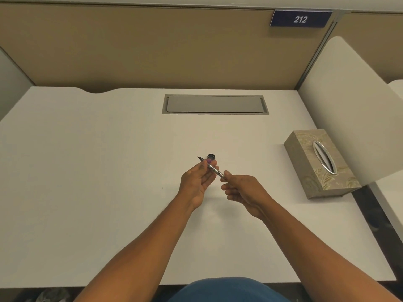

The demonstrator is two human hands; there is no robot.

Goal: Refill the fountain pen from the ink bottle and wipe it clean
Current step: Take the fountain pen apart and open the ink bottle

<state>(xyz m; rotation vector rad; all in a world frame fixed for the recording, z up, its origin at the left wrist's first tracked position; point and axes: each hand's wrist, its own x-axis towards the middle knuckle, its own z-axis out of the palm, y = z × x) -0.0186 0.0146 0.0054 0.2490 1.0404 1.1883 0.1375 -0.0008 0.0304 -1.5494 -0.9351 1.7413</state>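
Hovering over the table [109, 171], the pen [212, 167] is gripped by both hands: left [197, 184] near the nib, right [242, 189] at the rear end.

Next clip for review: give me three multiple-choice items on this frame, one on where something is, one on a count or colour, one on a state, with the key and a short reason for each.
1. Where does the tissue box stand on the desk?
A. near the right partition
B. at the far left corner
C. on the grey hatch

2. How many hands hold the fountain pen?
A. none
B. one
C. two

3. What state is the pen's nib in?
A. capped
B. bare, pointing up and left
C. dipped in the ink bottle

Key: 1 A, the box sits at the desk's right side beside the white partition. 2 C, the left hand grips the nib end and the right hand pinches the back end. 3 B, the dark nib sticks out past the left fingers, clear of the small dark ink bottle behind them.
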